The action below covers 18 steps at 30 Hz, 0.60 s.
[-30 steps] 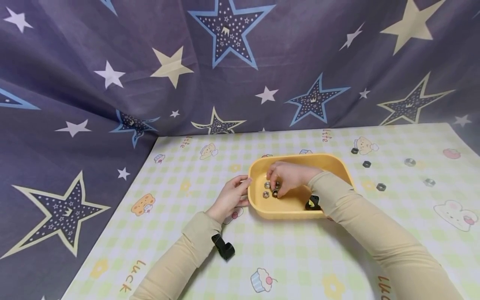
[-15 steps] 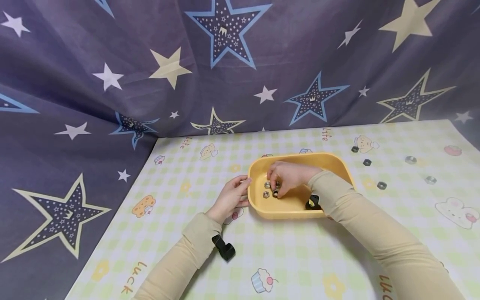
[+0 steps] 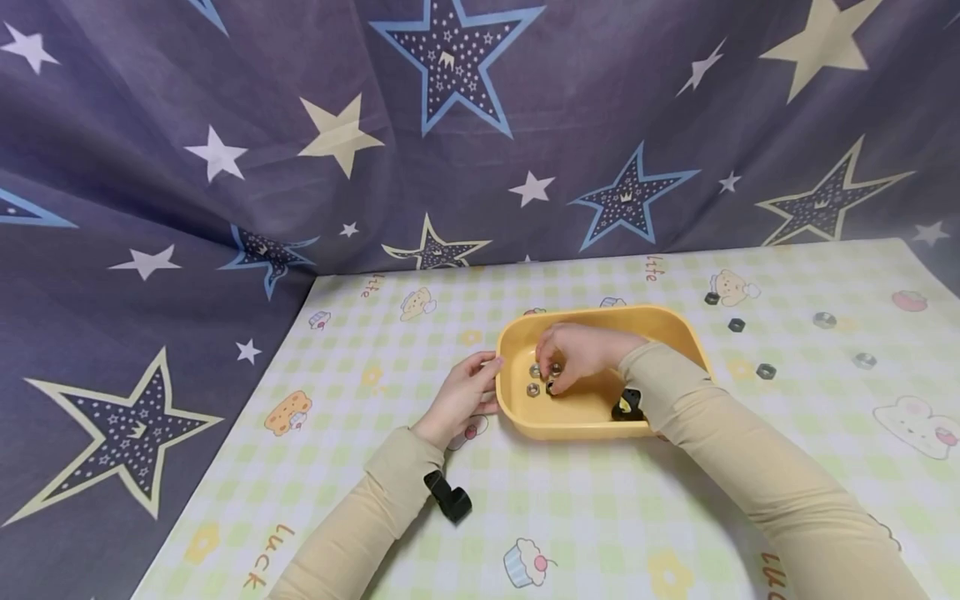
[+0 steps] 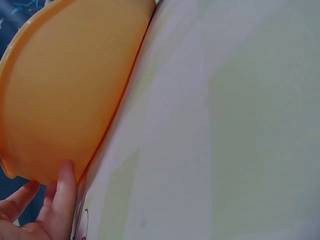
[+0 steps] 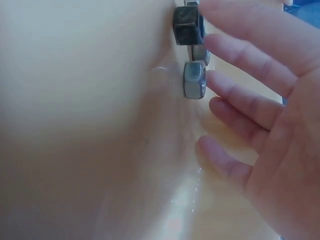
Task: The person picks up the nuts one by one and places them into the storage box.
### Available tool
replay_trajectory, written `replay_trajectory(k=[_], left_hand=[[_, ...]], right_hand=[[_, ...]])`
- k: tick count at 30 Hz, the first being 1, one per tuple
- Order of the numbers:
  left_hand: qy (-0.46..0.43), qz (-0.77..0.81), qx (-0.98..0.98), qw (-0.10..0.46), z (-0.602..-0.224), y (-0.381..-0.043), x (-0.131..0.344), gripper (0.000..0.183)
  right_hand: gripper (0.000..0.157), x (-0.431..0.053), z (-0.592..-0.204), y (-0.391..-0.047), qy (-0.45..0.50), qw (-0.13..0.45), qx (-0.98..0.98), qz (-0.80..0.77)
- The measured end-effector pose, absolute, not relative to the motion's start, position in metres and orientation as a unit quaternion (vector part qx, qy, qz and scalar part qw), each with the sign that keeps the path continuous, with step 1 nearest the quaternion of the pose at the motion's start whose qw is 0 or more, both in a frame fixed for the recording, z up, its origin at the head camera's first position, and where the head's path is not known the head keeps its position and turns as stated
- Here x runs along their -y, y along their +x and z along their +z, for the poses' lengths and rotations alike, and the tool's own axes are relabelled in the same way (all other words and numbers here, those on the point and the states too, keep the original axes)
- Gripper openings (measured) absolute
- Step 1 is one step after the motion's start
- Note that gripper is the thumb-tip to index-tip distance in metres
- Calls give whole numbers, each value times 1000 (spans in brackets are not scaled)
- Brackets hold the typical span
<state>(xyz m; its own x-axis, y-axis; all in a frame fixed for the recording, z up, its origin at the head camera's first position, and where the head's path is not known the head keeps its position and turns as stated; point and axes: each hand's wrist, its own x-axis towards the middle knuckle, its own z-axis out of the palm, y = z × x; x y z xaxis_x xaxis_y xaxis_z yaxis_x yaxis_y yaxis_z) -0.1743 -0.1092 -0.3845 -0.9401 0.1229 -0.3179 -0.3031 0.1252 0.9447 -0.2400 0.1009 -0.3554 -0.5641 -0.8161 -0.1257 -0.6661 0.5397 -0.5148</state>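
Note:
A yellow plastic bin (image 3: 585,430) stands on the table in the head view. My left hand (image 3: 461,396) is at its left end, with fingertips touching the outer wall and rim; the left wrist view shows those fingers (image 4: 64,195) against the wall. My right hand (image 3: 581,357) reaches down into the bin. Its thumb and index finger pinch a black hex nut (image 5: 187,25) near the bin floor. Silver hex nuts lie close by, one nearer the front (image 3: 533,389) and one behind it (image 3: 535,370). Another nut (image 3: 556,368) is partly hidden by the right fingers.
Right of the bin lie black nuts, one at the back (image 3: 712,298), one in the middle (image 3: 737,325) and one nearer (image 3: 766,372). Two silver nuts, one farther back (image 3: 824,320) and one nearer (image 3: 865,361), lie farther right. A starred curtain (image 3: 465,183) hangs behind the table.
The black nut at the right fingertips has turned slightly, and its hole shows less than before. Both hands and the bin stay in nearly the same place.

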Motion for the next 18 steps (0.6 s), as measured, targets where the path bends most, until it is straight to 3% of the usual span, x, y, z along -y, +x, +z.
replay_trajectory(k=[6,18], left_hand=[[-68,663,-731,149,-389,-175,109,40],[-66,667,-727,146,-389,-174,109,38]], right_hand=[[9,-101,-351,-237,-421,190,-851,-250],[16,-105,-348,-241,-373,208,-859,-283]])
